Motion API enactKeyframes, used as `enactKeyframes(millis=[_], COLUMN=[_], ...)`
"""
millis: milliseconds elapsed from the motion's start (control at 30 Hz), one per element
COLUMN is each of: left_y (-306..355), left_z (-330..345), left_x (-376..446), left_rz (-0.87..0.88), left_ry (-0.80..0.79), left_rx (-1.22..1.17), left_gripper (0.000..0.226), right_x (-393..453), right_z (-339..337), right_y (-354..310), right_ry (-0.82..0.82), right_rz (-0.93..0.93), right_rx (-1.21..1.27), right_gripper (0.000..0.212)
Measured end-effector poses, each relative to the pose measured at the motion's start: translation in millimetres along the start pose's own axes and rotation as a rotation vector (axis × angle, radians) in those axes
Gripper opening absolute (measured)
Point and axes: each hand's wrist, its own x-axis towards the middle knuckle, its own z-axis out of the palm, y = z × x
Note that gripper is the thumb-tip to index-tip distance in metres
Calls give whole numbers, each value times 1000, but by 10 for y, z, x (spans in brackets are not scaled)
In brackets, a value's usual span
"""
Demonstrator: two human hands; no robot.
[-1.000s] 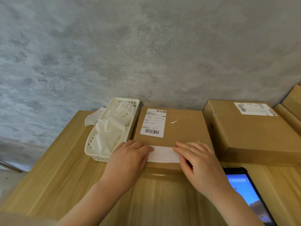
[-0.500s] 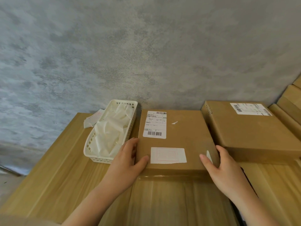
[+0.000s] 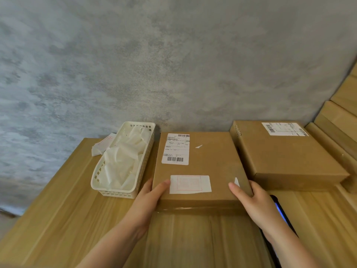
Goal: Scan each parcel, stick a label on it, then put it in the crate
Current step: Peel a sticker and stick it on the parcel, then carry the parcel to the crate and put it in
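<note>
We grip box w/ both hands: left hand clamped on near-left corner, right hand on near-right, thumbs on top. Box between our palms, long axis running away from us. New label stuck btwn thumbs. Crate not in view; lift needs both hands equally.

Two cardboard parcels, one white basket, one phone, and two hands.

Between my hands the parcel is plain brown cardboard. By my left thumb its white label has a faint red frame; beyond that, a white shipping label with black barcodes. Left of my grip, a cream latticed basket.
</note>
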Motion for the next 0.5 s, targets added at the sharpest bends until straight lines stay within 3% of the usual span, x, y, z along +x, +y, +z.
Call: enactKeyframes(millis=[233, 367, 500], left_y=[49, 333, 585], left_z=[2, -112, -463], left_x=[-76, -77, -116], left_rz=[115, 265, 331], left_ry=[-85, -116, -148], left_rx=[-63, -20, -51], left_gripper=[80, 93, 100], right_x=[-149, -194, -240], right_z=[-240, -236, 79], right_y=[-68, -289, -634], right_ry=[31, -10, -45], right_rz=[-137, -162, -214], right_rx=[177, 419, 503], right_gripper=[41, 86, 63])
